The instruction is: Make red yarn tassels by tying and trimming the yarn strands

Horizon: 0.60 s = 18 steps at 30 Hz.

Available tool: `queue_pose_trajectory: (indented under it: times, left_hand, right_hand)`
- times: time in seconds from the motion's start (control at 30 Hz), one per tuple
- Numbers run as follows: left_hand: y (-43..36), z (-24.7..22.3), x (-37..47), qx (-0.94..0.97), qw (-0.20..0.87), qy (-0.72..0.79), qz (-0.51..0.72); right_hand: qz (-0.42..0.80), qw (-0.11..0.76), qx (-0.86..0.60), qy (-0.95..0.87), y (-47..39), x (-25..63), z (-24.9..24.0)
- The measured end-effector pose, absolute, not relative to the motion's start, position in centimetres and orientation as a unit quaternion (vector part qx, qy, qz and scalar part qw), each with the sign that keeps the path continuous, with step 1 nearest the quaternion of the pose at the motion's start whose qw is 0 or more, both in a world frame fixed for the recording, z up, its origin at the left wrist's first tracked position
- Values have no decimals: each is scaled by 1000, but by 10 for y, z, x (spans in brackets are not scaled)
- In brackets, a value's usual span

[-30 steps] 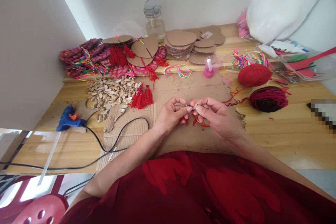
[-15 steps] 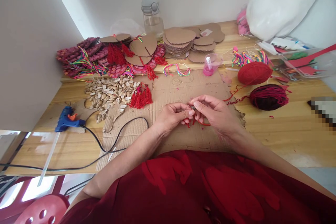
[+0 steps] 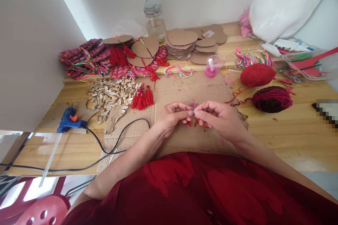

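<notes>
Lying at the worktop's (image 3: 298, 140) left, a blue glue gun (image 3: 69, 121) comes before peanut shells (image 3: 112, 93) and red tassels (image 3: 143, 98). Near centre, the left hand's (image 3: 171, 116) fingers pinch a thin, needle-like piece (image 3: 192, 108) above red yarn (image 3: 196, 122). The right hand's (image 3: 220, 116) fingertips meet its right end; whether they grip it, I cannot tell. Farther right sit a red yarn ball (image 3: 257, 75) and a magenta-and-dark one (image 3: 273, 99).

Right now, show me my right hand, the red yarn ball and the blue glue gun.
Right hand (image 3: 222, 118): head view, middle of the hand.
Red yarn ball (image 3: 257, 75): head view, middle of its visible side.
Blue glue gun (image 3: 64, 121): head view, its blue body.
</notes>
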<state>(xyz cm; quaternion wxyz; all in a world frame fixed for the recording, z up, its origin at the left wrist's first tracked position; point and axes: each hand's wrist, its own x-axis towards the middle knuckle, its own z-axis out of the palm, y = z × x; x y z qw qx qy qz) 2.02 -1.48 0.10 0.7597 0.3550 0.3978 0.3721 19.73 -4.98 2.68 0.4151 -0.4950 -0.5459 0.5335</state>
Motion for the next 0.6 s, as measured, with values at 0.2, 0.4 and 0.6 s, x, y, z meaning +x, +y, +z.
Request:
queue_pose_trajectory:
  times: [0.2, 0.4, 0.6]
  left_hand:
    - [-14, 1, 19, 335, 770, 371, 396]
    - [-17, 6, 20, 364, 751, 379, 399]
    - [-21, 6, 21, 400, 740, 373, 392]
  right_hand:
    - [574, 343, -448, -593, -55, 198, 32]
    - [596, 409, -515, -461, -49, 204, 19]
    - [562, 389, -512, -521, -47, 200, 14]
